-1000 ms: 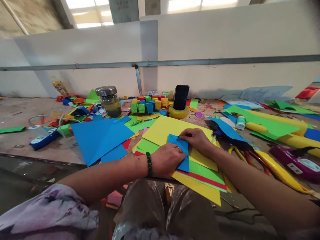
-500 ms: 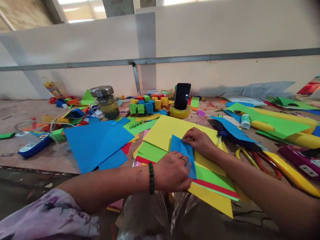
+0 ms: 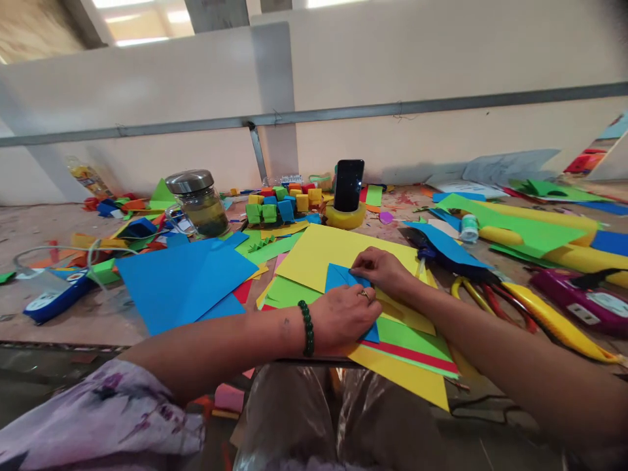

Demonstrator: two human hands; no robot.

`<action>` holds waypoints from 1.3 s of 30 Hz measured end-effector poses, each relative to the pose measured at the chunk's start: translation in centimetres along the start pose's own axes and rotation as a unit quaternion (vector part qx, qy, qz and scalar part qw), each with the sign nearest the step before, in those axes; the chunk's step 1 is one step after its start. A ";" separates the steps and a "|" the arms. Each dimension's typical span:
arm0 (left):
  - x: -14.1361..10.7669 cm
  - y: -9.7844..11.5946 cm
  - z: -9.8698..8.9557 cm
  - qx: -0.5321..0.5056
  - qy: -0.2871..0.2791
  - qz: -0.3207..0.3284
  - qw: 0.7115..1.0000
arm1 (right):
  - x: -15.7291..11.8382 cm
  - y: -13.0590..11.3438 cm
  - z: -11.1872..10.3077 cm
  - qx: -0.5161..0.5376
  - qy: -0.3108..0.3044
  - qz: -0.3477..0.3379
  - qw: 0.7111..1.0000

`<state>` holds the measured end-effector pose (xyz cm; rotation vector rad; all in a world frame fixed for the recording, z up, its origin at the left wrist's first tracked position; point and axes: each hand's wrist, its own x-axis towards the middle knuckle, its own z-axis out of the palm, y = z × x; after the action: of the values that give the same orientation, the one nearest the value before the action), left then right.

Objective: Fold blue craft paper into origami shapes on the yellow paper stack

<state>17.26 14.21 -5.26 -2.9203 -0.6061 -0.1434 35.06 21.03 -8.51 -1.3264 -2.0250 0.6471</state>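
Observation:
A folded piece of blue paper (image 3: 335, 277) lies on a stack of coloured sheets in front of me. My right hand (image 3: 381, 268) is closed in a pinch at the paper's upper part, thumb and forefinger together on a fold. Across the lower part lies my left hand (image 3: 346, 313), its fingers curled and bunched on the paper, with a ring on one finger and a green bead bracelet (image 3: 307, 328) at the wrist. Its fingertips are partly hidden. Beneath are a yellow sheet (image 3: 304, 258), green sheets (image 3: 407, 340) and a red strip (image 3: 417, 356).
Larger blue sheets (image 3: 186, 278) lie to the left. Behind stand a glass mug (image 3: 203, 212), small paper cubes (image 3: 269, 212) and a phone (image 3: 348, 185) propped in a yellow tape roll (image 3: 345, 216). Yellow-handled scissors (image 3: 554, 324), a small bottle (image 3: 469, 228) and a purple device (image 3: 581, 301) lie right.
My left hand has slid up the blue paper toward my right hand, which stays pinched at the fold. The camera view has shifted slightly.

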 end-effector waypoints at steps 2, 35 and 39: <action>-0.4 0.6 0.2 0.018 0.024 0.014 0.999 | 0.0 0.0 0.0 0.001 -0.001 -0.003 1.000; -1.3 0.0 -0.9 0.000 -0.029 0.072 0.997 | 0.7 -2.3 -5.3 -0.033 -0.303 0.014 0.952; -1.2 0.0 -0.8 0.000 -0.026 0.071 0.997 | 2.1 -1.1 -5.8 -0.039 -0.280 0.042 0.958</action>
<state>16.07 13.60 -4.58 -2.9625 -0.4043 -0.0514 37.97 22.92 -3.29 -1.3895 -2.4657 1.0898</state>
